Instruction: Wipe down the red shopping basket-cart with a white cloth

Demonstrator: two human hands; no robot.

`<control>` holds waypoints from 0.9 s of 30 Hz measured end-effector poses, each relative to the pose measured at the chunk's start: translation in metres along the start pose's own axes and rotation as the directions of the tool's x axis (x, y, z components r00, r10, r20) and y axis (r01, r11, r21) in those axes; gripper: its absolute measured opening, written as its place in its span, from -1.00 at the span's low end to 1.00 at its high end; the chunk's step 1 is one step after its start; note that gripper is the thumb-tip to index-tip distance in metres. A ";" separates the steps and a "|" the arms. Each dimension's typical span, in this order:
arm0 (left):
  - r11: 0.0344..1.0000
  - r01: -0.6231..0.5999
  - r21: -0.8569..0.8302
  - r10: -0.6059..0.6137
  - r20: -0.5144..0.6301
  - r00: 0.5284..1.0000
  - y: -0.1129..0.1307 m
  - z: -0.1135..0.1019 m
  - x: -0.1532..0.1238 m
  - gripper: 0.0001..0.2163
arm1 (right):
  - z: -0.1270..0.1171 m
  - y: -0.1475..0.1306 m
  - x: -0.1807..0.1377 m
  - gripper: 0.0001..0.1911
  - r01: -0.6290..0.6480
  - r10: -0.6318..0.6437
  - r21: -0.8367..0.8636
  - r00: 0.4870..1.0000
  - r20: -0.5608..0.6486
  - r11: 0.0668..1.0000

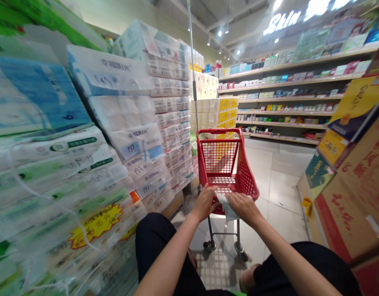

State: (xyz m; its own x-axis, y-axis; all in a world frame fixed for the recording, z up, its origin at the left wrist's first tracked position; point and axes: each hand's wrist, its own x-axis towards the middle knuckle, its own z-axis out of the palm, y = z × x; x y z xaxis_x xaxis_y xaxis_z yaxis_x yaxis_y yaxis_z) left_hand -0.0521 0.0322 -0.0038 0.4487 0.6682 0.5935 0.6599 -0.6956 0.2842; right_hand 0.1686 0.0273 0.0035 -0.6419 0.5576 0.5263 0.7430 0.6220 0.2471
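Observation:
A small red plastic shopping cart (249, 174) stands on the tiled floor between my knees, with a thin metal pole (194, 90) rising from its left side. My left hand (205, 202) is closed on the near edge of the cart's basket, its fingertips at the rim. Beside it, my right hand (242, 206) presses a white wipe (229, 211) against the same edge; the wipe hangs below the fingers. Whether it is cloth or paper I cannot tell. The basket's grid floor is visible beyond my hands.
Tall stacks of wrapped tissue packs (121, 111) line the left side close by. Cardboard boxes (361, 176) are piled on the right. Tiled floor (281, 185) runs ahead toward shelves (288, 86) full of small packaged goods. Yellow-and-white packs (228, 111) stand behind the cart.

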 end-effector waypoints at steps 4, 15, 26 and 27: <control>1.000 0.009 -0.001 -0.009 0.010 1.000 -0.002 -0.004 0.001 -0.44 | -0.013 0.038 -0.032 -0.77 -0.016 0.015 0.029 0.999 0.046 0.999; 0.999 0.028 -0.019 -0.029 -0.023 0.999 0.013 0.018 0.001 -0.45 | -0.004 -0.008 -0.011 -0.81 -0.116 0.118 -0.073 0.993 0.024 0.991; 1.000 -0.001 -0.031 0.003 0.070 0.998 0.027 -0.011 0.006 -0.42 | -0.024 0.000 -0.009 -0.60 -0.207 0.203 0.110 0.978 0.046 0.972; 1.000 0.030 -0.010 -0.029 0.061 0.998 0.027 -0.016 0.007 -0.46 | -0.026 0.009 -0.015 -0.60 -0.239 0.235 0.100 0.971 0.049 0.966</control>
State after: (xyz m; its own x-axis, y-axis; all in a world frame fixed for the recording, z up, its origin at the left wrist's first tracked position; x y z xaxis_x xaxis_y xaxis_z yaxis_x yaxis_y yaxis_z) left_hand -0.0410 0.0142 0.0203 0.4653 0.7028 0.5382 0.6666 -0.6782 0.3093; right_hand 0.1894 0.0105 0.0189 -0.4581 0.7144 0.5290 0.8518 0.5229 0.0315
